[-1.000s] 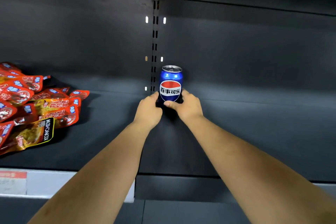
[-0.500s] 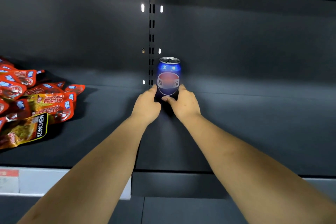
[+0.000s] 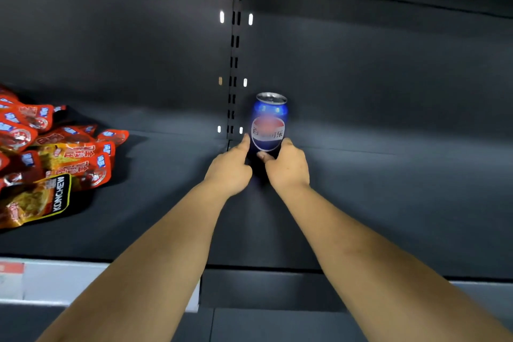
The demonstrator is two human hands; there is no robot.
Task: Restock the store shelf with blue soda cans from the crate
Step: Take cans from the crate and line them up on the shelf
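Dark grey metal store shelf point(image 3: 388, 203), slotted upright at back. Blue aluminium soda can with red-white-blue logo point(image 3: 269, 122) stands far back, just right of upright, long axis vertical, silver lid up, logo facing camera. Left hand point(image 3: 229, 168) and right hand point(image 3: 288, 168) both clasp can low down, fingers curled round its base. Red and yellow foil snack packets point(image 3: 55, 158) heaped at left, well apart. Progress, as judged: only one can on shelf; crate not in view; most restocking left.
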